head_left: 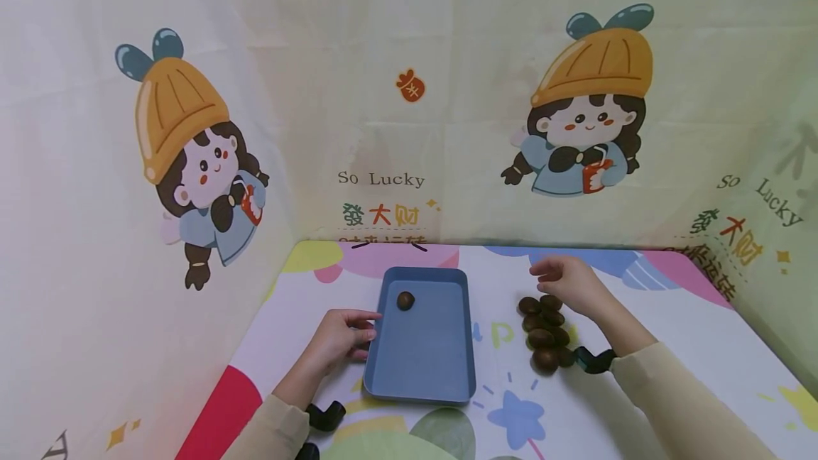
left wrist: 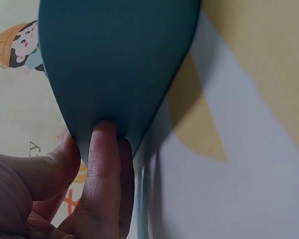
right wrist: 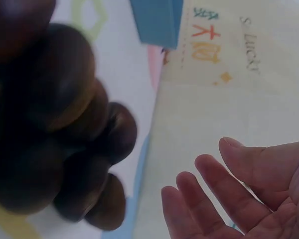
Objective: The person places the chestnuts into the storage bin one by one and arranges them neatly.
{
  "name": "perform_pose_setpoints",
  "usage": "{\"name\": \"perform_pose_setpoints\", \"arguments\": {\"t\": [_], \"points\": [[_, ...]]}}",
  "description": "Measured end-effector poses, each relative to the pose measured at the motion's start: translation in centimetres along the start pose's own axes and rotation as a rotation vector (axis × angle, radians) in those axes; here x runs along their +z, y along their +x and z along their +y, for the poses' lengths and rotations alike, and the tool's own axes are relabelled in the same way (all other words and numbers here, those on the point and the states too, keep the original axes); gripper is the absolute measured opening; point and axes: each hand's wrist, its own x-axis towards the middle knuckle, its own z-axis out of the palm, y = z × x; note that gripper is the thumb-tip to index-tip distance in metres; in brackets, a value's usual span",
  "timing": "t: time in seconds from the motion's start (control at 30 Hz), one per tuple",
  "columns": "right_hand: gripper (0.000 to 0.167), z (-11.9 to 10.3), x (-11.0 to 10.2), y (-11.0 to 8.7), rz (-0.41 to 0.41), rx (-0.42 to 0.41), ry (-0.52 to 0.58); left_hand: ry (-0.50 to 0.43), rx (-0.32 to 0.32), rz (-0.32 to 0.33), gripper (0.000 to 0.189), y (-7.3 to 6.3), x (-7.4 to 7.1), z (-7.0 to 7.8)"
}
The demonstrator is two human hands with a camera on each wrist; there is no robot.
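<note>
Left hand [head_left: 345, 336] is touching the left wall of the tray [head_left: 422, 353] with extended fingers; the right hand [head_left: 569, 282], empty and loosely spread, is hovering right of the tray beside glossy brown chestnuts [head_left: 541, 337]. One chestnut [head_left: 405, 301] is lying inside, far left. Picking seems in hand, probably calling for a pinch.
</note>
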Motion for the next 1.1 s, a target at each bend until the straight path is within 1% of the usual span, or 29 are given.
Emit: {"name": "perform_pose_setpoints", "arguments": {"t": [0.07,0.27,0.43,0.7,0.93,1.0,1.1], "points": [[0.033,0.6,0.0,0.1,0.009,0.01,-0.011,0.001,0.0,0.002,0.032,0.1,0.0,0.0],[0.033,2.6,0.0,0.4,0.026,-0.001,-0.037,0.01,-0.002,0.009,0.032,0.1,0.0,-0.1],[0.034,3.8,-0.1,0.4,0.017,0.018,-0.036,0.006,-0.002,0.001,0.032,0.1,0.1,-0.1],[0.032,5.9,0.1,0.9,0.003,-0.021,-0.029,0.013,0.002,0.01,0.033,0.0,0.1,-0.3],[0.032,6.5,-0.1,1.0,-0.029,-0.031,-0.069,0.018,0.004,0.015,0.033,-0.3,0.4,-0.2],[0.032,6.5,-0.1,1.0,-0.041,-0.028,-0.066,0.016,0.004,0.016,0.033,-0.4,0.4,-0.1],[0.033,6.4,-0.2,0.9,-0.065,-0.019,-0.029,0.013,0.006,0.015,0.032,-0.5,0.4,-0.1]]}}
